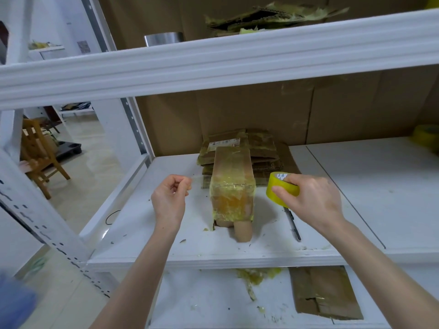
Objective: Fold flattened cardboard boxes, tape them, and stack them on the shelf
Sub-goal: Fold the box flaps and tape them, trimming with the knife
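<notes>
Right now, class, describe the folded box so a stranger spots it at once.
Find the white middle shelf. Between the left hand and right hand stands a cardboard box wrapped in yellowish tape. Unlike the flattened cardboard stack behind it, it stands upright.

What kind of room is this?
Probably a storeroom or packing room: white metal shelves, a pile of flat cardboard, and a tape roll in the right hand.

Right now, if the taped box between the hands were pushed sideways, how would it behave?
The box is narrow side to side, so it might tip rather than slide. Glossy tape wraps it, so it may feel slippery. Small cardboard: probably light.
</notes>
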